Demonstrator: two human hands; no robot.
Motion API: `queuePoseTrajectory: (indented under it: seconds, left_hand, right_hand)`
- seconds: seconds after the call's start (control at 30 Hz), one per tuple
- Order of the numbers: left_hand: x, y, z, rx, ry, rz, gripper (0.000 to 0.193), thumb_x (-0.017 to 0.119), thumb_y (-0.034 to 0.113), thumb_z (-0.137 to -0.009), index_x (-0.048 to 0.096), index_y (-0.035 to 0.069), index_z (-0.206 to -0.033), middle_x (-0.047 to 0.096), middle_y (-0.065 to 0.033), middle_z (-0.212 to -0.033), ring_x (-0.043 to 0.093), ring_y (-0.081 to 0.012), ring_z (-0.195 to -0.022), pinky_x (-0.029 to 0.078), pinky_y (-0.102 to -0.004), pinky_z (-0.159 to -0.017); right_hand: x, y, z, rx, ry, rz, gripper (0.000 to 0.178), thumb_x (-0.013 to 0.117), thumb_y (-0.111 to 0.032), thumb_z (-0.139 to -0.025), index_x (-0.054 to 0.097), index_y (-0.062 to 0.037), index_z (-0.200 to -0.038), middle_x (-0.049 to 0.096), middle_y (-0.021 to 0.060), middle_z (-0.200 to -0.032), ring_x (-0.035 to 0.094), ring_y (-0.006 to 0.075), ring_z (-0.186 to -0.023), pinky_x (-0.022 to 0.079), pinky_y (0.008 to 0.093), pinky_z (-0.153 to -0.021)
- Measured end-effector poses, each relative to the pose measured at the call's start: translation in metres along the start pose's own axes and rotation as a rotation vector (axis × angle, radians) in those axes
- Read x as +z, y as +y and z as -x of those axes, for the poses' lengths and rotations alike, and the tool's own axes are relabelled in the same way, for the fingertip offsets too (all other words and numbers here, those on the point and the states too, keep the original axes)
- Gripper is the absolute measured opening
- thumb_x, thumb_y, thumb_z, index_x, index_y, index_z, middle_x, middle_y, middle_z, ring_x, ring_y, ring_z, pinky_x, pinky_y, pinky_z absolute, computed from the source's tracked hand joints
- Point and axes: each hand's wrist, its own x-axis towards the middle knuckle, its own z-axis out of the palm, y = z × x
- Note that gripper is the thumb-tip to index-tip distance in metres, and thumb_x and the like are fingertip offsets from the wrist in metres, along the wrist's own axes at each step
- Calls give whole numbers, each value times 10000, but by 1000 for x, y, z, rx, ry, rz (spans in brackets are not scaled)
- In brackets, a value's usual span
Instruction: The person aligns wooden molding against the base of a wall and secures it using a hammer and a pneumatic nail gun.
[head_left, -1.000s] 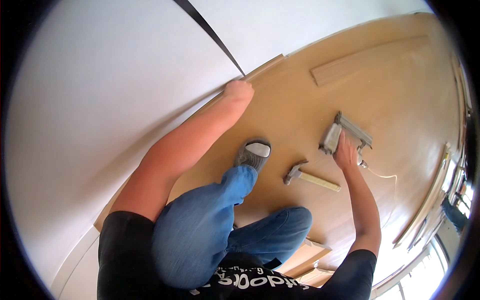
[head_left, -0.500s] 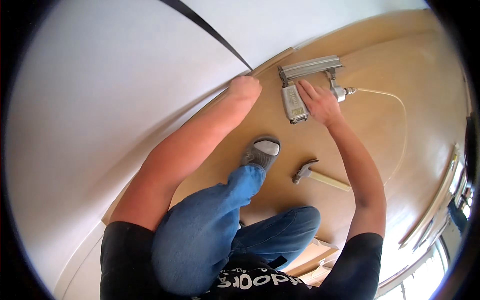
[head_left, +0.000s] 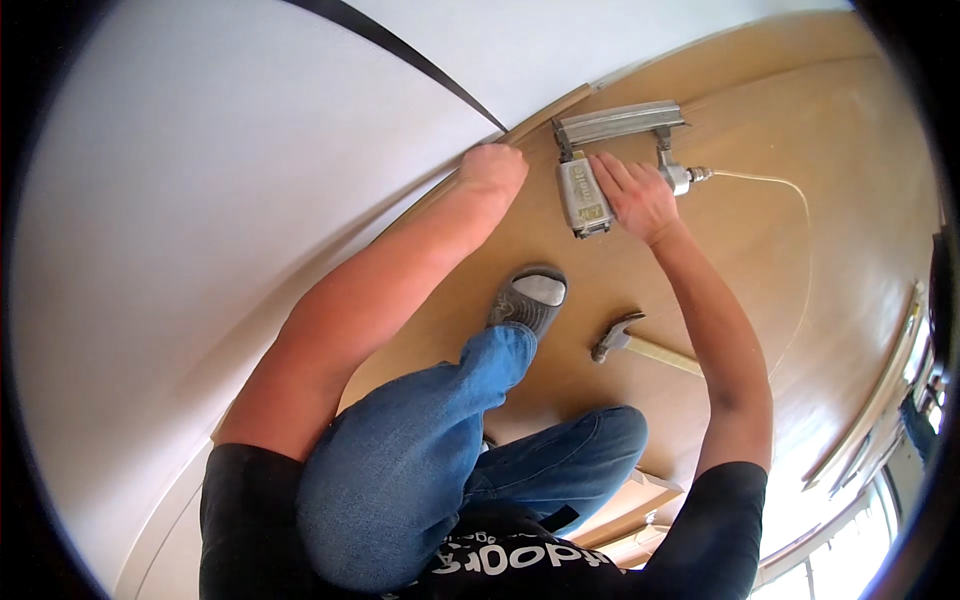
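My right hand (head_left: 640, 197) is wrapped round the handle of a silver-grey pneumatic nail gun (head_left: 584, 195). The gun's nose and magazine lie close to a brown baseboard strip (head_left: 560, 113) at the foot of the white wall. A thin pale air hose runs from the gun's fitting. My left hand (head_left: 495, 170) is closed in a fist at the strip, left of the gun, and presses against it; its fingertips are hidden. Right of my foot, a claw hammer (head_left: 655, 350) with a pale handle rests on the brown floor.
The white wall (head_left: 260, 170) has a dark vertical gap (head_left: 400, 45). My slippered foot (head_left: 530, 297) and bent knees take up the middle. The air hose (head_left: 806, 230) curves across the brown floor covering (head_left: 740, 270). Long strips (head_left: 868, 400) lie at the far right.
The view has shifted slightly, so the hammer and foot appear a little to the right and higher. Both hands keep their grip, and the nail gun stays beside the strip.
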Motion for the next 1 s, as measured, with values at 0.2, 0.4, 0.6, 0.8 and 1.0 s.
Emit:
queuePoseTrajectory:
  seconds: [0.2, 0.4, 0.6, 0.8, 1.0]
  left_hand:
    - [-2, 1, 1, -15, -3, 2, 227, 593, 82, -926, 786, 105, -1044, 759, -83, -1092, 743, -270, -1025, 631, -388, -786]
    - [-5, 0, 4, -55, -12, 0, 235, 590, 80, -930, 786, 116, -1053, 760, -65, -1104, 743, -263, -1029, 631, -386, -790]
    - [-11, -2, 9, -33, 5, 3, 231, 597, 86, -930, 786, 118, -1059, 760, -58, -1101, 743, -259, -1027, 632, -380, -789]
    - [-14, -1, 11, -26, -22, -38, 226, 602, 83, -924, 786, 116, -1051, 762, -62, -1081, 748, -266, -1010, 635, -387, -777]
    - [-20, -1, 13, -40, -33, -27, 225, 598, 88, -934, 785, 115, -1055, 757, -79, -1118, 739, -265, -1041, 630, -391, -797]
  right_hand:
    - [-1, 0, -2, -6, 43, -20, 474, 552, -189, -865, 611, -70, -1319, 643, 56, -1204, 645, 188, -851, 489, 335, -730]
    - [-4, -1, -4, -5, 25, -2, 466, 553, -193, -867, 605, -78, -1316, 645, 43, -1152, 642, 188, -859, 485, 330, -728]
    - [-7, -3, -7, 3, 40, -17, 463, 552, -194, -870, 601, -86, -1318, 642, 41, -1148, 645, 190, -867, 494, 333, -742]
    - [-6, -2, -5, 7, 16, -21, 474, 560, -189, -867, 595, -95, -1330, 641, 37, -1154, 652, 188, -887, 501, 333, -747]
    - [-8, -2, -7, 4, -16, 9, 514, 568, -167, -861, 571, -90, -1369, 615, 54, -1271, 655, 201, -915, 512, 326, -761]
